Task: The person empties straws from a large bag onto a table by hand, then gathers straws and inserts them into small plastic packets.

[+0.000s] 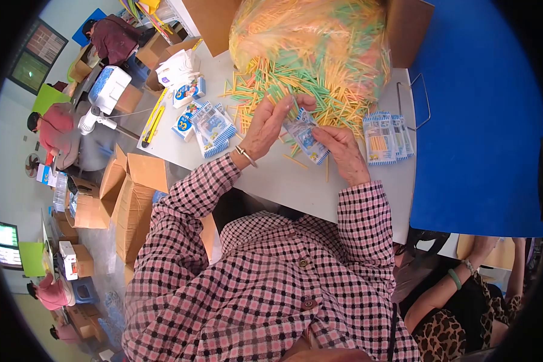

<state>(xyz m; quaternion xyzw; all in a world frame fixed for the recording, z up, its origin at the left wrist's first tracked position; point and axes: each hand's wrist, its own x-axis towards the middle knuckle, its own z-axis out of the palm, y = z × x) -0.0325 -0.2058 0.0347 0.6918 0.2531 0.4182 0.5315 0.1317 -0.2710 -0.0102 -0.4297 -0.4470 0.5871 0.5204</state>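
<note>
Over the table edge, my left hand [265,127] has its fingers closed round a small bunch of yellow and green sticks [279,93]. My right hand [341,148] pinches a small clear packet [306,136] with blue print, whose upper end lies beside the left fingers. Behind both hands a heap of thin coloured sticks [338,90] spills from a large clear plastic bag [314,36]. Flat packets [214,123] are piled to the left. More packets with striped edges [380,139] lie at the right, the front one with sticks showing inside.
The white table [271,181] has a yellow cutter [155,123] and a blue-white pack [189,92] at its left. A blue panel [476,120] stands at the right. Open cardboard boxes [136,199] are on the left. Other people sit at left and lower right.
</note>
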